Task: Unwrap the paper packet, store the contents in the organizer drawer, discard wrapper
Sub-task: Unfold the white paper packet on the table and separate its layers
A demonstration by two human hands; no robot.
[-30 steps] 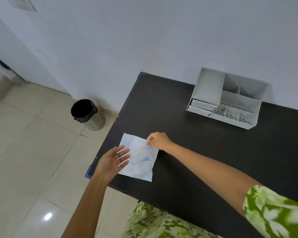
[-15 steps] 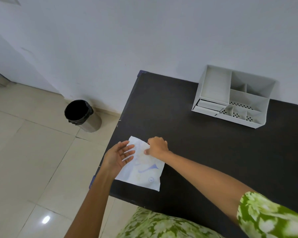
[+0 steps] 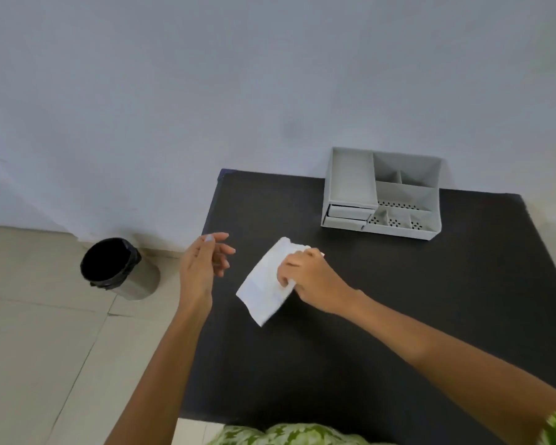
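Right hand [image 3: 305,277] pinches the folded white paper packet [image 3: 265,289]; left hand [image 3: 203,268] hovers open, so peel gently, I'd say.

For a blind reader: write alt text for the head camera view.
A person's right hand grips a white paper packet over a black table, while the left hand is open beside it, apart from the packet. A grey organizer stands at the table's far edge; a black-lined bin stands on the floor at left.
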